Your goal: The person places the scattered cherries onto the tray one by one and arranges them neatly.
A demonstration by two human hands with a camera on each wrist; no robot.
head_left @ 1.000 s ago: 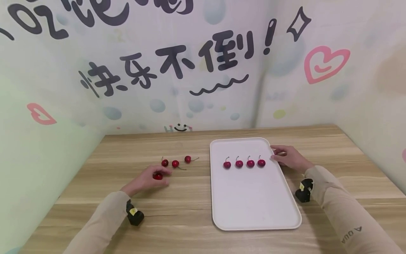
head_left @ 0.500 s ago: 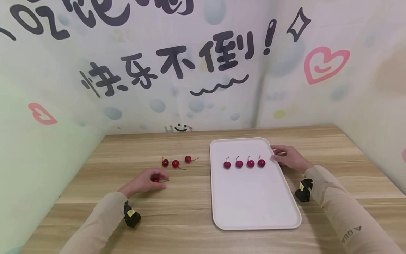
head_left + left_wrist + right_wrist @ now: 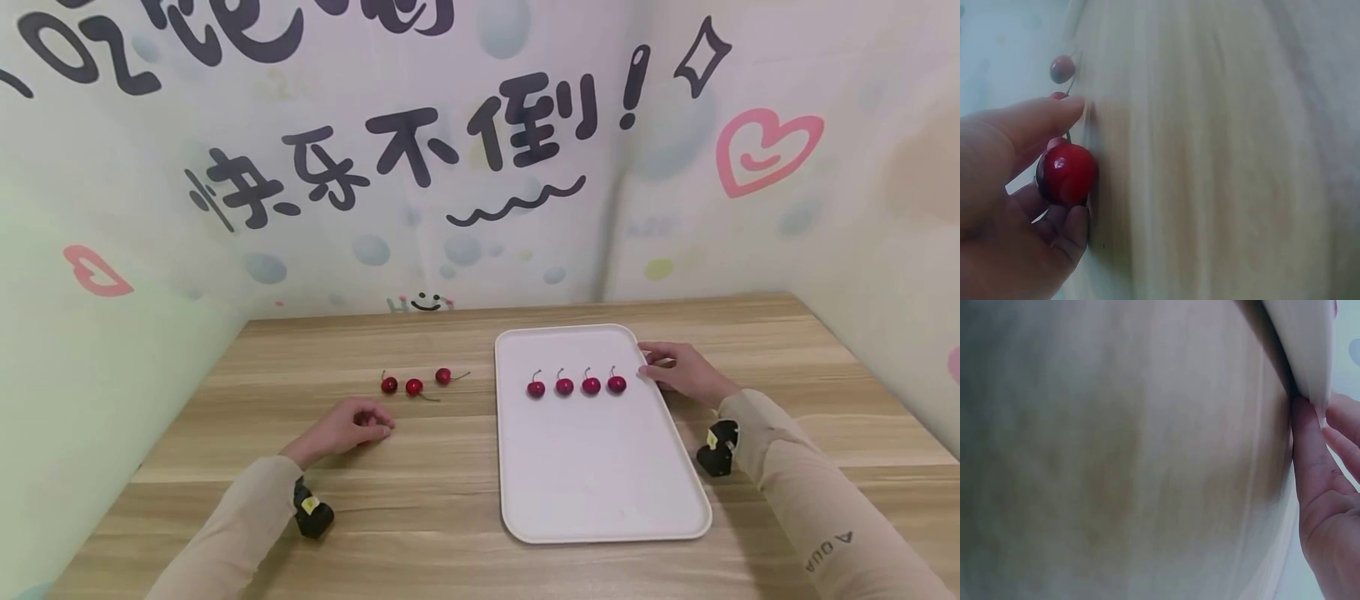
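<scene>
My left hand point(image 3: 351, 427) is low over the table, left of the tray, with a cherry within its curled fingers. The left wrist view shows this red cherry point(image 3: 1067, 174), its stem running up to the thumb and finger; in the head view the hand nearly hides it. With thumb and fingers my right hand point(image 3: 686, 372) grips the right rim of the white tray point(image 3: 600, 483). In the right wrist view the thumb point(image 3: 1312, 450) lies at the rim's outer underside. A row of several cherries point(image 3: 564, 387), stems up, stands across the tray's far part.
Three loose cherries lie on the wooden table point(image 3: 442, 500) beyond my left hand: a dark one point(image 3: 388, 385), a middle one point(image 3: 414, 387) and one farther right point(image 3: 443, 377). A printed wall point(image 3: 420, 233) borders the table's far edge.
The left hand has drawn slightly back towards me and closed its fingers around the cherry, turning it nearly out of sight. My right hand and the tray have stayed in place.
</scene>
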